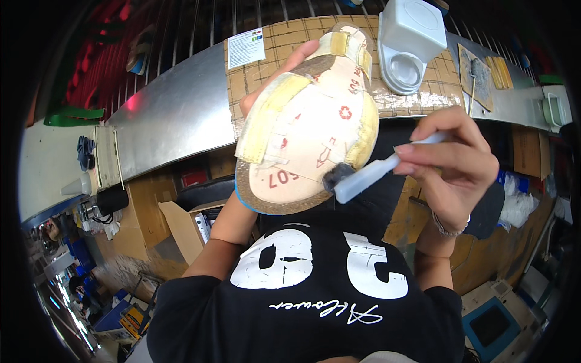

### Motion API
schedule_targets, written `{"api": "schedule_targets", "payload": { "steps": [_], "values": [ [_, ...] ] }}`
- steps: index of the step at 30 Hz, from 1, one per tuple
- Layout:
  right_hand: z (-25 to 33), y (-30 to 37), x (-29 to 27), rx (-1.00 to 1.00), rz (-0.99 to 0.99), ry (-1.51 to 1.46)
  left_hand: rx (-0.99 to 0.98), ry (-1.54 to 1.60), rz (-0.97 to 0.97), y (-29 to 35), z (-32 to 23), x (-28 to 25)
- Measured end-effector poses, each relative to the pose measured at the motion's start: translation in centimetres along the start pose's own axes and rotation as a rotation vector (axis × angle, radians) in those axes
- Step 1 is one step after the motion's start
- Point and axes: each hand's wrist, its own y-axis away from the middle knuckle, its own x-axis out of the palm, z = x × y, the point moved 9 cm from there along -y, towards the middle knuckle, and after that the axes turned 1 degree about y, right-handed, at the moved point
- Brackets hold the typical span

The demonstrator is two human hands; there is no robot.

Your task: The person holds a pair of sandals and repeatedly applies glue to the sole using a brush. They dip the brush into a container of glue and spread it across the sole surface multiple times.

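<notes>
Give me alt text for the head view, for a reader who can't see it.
A person's right hand holds a pale-handled, dark-tipped brush at the edge of a part-made shoe, held underside showing in the left hand. Beyond, a white container stands on cardboard over a metal bench.

Brush [370,178] at shoe [308,133], near right edge; container [413,30] on cardboard [440,85] behind

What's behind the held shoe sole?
Part of the left hand shows past the shoe sole's upper-left edge, with the cardboard sheet beyond. The rest of that hand and the sole's far side are covered.
</notes>
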Motion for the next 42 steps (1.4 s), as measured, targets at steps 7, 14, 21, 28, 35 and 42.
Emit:
{"api": "schedule_targets", "payload": {
  "steps": [7,14,21,28,35,42],
  "values": [
    [-4.2,0.9,-1.9,0.058,0.031,-0.458,0.312,-0.508,0.053,0.8,-0.5,-0.8],
    [-11.1,-0.4,-8.5,0.104,-0.310,0.591,-0.206,0.490,-0.218,0.7,4.4,-4.3],
    [-12.4,-1.7,-6.2,-0.081,-0.190,0.845,-0.478,0.878,0.621,-0.1,2.2,3.8],
    [-14.8,-0.7,-7.8,0.233,-0.229,0.576,-0.264,0.606,0.030,-1.3,3.5,0.2],
    [-19.6,-0.3,-7.4,0.538,-0.033,0.084,-0.318,0.690,0.323,-0.5,5.3,1.9],
    [-4.9,-3.4,-8.6,-0.252,-0.270,0.533,-0.347,0.459,0.192,0.6,6.1,2.8]
  ]
}}
